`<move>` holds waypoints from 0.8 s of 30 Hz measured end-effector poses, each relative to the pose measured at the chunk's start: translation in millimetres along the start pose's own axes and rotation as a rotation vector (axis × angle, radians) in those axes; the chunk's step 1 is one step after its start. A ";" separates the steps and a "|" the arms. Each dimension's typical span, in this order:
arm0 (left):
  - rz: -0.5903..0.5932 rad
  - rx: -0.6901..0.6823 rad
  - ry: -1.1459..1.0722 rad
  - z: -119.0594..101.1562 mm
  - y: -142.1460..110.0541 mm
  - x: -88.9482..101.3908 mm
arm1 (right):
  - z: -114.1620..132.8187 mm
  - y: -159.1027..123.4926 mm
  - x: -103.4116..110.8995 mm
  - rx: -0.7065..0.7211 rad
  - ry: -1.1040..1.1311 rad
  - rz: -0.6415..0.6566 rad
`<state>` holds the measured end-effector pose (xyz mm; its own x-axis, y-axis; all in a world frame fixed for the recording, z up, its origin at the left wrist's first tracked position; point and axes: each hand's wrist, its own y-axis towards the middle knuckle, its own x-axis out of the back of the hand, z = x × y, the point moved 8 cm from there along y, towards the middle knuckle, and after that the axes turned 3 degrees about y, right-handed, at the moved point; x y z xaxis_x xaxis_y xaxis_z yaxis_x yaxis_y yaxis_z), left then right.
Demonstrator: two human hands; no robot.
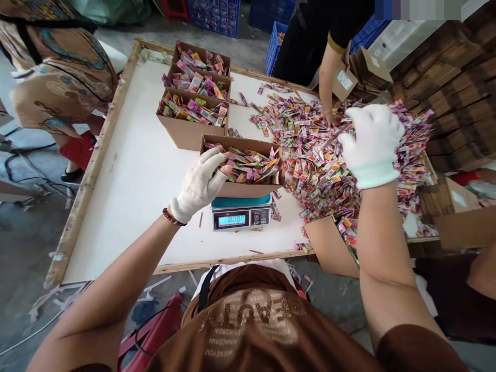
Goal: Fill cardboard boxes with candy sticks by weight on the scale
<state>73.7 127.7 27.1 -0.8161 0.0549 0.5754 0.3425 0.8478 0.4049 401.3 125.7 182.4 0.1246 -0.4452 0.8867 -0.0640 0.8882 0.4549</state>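
Note:
A cardboard box full of small colourful packets stands on a digital scale with a lit display. My left hand, in a white glove with bare fingertips, grips the box's near left corner, its fingertips over the rim by the packets. My right hand, also gloved in white, is raised above a wide heap of loose packets. Its fingers are curled, and a thin pinkish packet, slightly blurred, sticks out from between the fingertips.
Several filled cardboard boxes stand in a row at the table's back left. Across the white table, a co-worker's hand reaches into the heap. A cardboard piece juts over the near edge. Stacked flat cartons rise at right.

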 end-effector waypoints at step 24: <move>-0.179 0.192 0.086 27.7 -65.3 73.4 | -59.2 -59.9 -23.2 -0.129 0.326 -0.182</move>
<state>-21.4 91.0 23.2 -0.8100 -0.1427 0.5688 0.0953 0.9250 0.3677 460.9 89.5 129.7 0.4321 -0.5554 0.7105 0.1104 0.8145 0.5696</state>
